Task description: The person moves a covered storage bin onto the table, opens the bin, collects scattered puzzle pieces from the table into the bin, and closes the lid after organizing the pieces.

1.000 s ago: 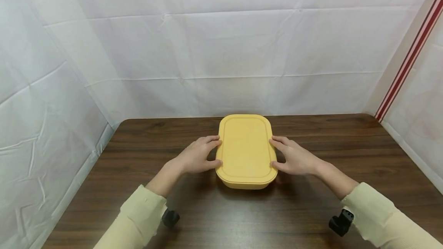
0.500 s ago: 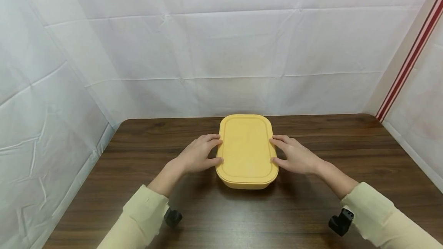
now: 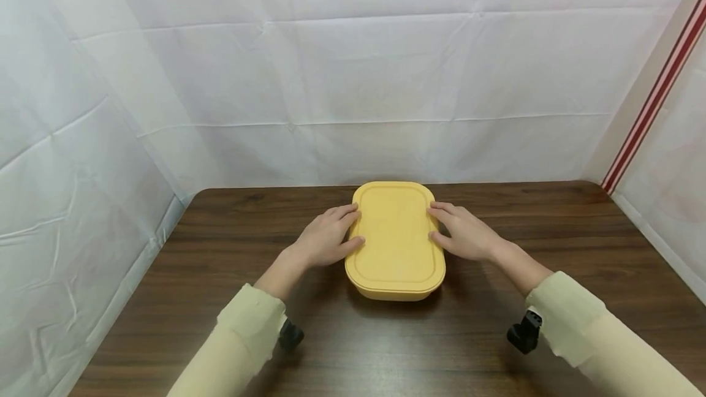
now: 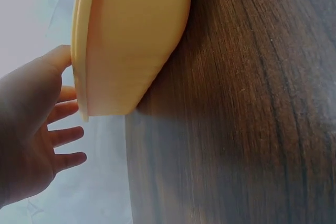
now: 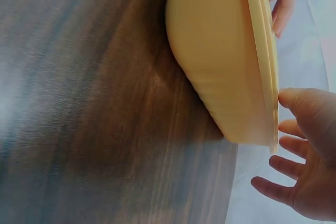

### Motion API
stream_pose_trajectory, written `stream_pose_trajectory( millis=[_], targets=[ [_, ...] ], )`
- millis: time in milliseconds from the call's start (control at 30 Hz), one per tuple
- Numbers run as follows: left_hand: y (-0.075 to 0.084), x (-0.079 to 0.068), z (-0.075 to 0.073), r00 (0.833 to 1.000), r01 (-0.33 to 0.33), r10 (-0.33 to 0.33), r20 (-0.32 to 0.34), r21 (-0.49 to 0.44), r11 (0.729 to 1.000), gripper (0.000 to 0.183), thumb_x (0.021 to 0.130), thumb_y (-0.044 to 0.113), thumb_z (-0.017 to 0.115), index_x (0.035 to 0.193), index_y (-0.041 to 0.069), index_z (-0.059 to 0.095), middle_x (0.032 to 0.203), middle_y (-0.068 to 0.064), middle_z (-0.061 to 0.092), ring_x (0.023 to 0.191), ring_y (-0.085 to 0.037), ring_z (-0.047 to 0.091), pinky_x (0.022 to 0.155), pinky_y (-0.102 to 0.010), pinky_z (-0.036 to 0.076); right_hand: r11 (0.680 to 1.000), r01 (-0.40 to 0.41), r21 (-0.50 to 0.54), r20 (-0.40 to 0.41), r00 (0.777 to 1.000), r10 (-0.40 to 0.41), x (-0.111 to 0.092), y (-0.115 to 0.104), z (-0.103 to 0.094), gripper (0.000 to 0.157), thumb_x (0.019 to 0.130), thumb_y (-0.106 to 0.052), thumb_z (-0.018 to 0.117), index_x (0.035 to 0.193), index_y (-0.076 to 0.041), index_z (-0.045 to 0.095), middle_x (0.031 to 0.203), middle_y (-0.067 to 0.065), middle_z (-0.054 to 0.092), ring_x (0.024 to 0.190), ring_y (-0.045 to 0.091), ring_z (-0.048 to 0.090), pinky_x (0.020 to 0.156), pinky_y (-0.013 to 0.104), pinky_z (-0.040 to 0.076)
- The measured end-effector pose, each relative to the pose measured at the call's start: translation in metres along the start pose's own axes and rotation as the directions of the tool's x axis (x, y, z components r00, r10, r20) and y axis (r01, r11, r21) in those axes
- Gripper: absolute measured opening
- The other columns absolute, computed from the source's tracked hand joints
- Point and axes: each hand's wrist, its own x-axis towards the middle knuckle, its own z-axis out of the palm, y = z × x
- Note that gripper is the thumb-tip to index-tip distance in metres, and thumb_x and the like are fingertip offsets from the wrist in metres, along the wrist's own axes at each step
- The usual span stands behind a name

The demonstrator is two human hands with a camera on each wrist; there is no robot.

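A yellow box (image 4: 134,35) with rounded corners stands on the wooden table (image 3: 265,207), near its far edge in the head view. Its flat yellow lid (image 3: 395,238) is on. Along the lid's left rim, the fingertips and thumb of my left hand (image 3: 328,236) rest with the fingers fairly straight. My right hand (image 3: 466,233) touches the opposite rim in much the same way. Both wrist views show the thumbs against the lid's edge and some fingers spread beyond it. What lies inside the box is hidden.
White sheeting (image 3: 386,78) hangs directly behind the table and along both sides. A red-striped band (image 3: 656,90) runs down the right corner. Black wrist cameras (image 3: 524,331) hang below the pale sleeves (image 3: 568,311), close above the tabletop.
Both hands have slid forward along the lid toward its far end and slightly inward over the rim. The box stays almost where it was, its lid still on.
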Motion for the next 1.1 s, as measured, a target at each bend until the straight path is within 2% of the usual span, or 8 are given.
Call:
stream_pose_trajectory(
  millis=[233,500,667,800,867,1100],
  targets=[
    [-0.002,0.008,0.003,0.999,0.033,-0.033,0.001,0.018,0.999,0.061,0.094,0.044,0.044,0.14,0.004,0.036,0.148,-0.01,0.03,0.133,-0.029,0.032,0.107,-0.045,0.032,1.0,0.001,-0.019,0.019,1.0,-0.001,0.011,0.005,-0.002,0.052,0.092,-0.024,0.054,0.134,0.004,0.043,0.14,0.025,0.037,0.124,0.044,0.039,0.099,0.054,0.037],
    [-0.006,0.017,0.003,0.997,0.023,-0.021,-0.078,0.026,0.999,0.05,0.093,0.038,0.048,0.131,0.005,0.05,0.137,-0.01,0.047,0.124,-0.029,0.044,0.104,-0.042,0.036,0.999,-0.01,-0.043,0.023,1.0,0.011,0.019,0.008,-0.006,0.048,0.091,-0.023,0.057,0.131,0.001,0.047,0.134,0.021,0.046,0.121,0.037,0.045,0.096,0.049,0.042],
    [-0.006,0.022,0.002,0.995,0.001,0.005,-0.1,0.059,0.998,0.047,0.092,0.036,0.049,0.126,0.004,0.054,0.131,-0.012,0.052,0.119,-0.029,0.048,0.101,-0.04,0.038,0.998,-0.026,-0.051,0.022,0.999,0.027,0.021,0.011,-0.007,0.046,0.091,-0.024,0.057,0.13,0.0,0.048,0.132,0.02,0.047,0.118,0.036,0.048,0.093,0.048,0.045],
    [-0.006,0.025,0.0,0.997,0.0,0.005,-0.082,0.066,0.998,0.047,0.093,0.036,0.049,0.127,0.004,0.052,0.131,-0.012,0.051,0.119,-0.029,0.048,0.101,-0.041,0.039,0.999,-0.035,-0.04,0.004,0.999,0.035,0.022,0.014,-0.006,0.045,0.091,-0.023,0.056,0.13,-0.001,0.049,0.132,0.019,0.048,0.118,0.037,0.047,0.092,0.049,0.045],
    [-0.006,0.025,-0.001,0.999,0.012,-0.009,-0.053,0.061,0.998,0.048,0.094,0.037,0.047,0.13,0.005,0.05,0.134,-0.011,0.048,0.121,-0.029,0.046,0.102,-0.041,0.038,0.999,-0.04,-0.033,-0.001,0.999,0.04,0.022,0.015,-0.005,0.045,0.091,-0.023,0.056,0.13,-0.001,0.048,0.132,0.019,0.047,0.119,0.037,0.046,0.093,0.05,0.044],
    [-0.006,0.022,-0.002,1.0,0.008,-0.009,0.005,0.053,0.999,0.05,0.094,0.038,0.046,0.134,0.007,0.047,0.14,-0.009,0.043,0.125,-0.029,0.043,0.104,-0.042,0.037,0.999,-0.045,-0.027,0.006,0.999,0.045,0.019,0.02,-0.003,0.045,0.092,-0.024,0.055,0.131,-0.003,0.048,0.133,0.018,0.047,0.122,0.037,0.043,0.097,0.051,0.041]
  ],
)
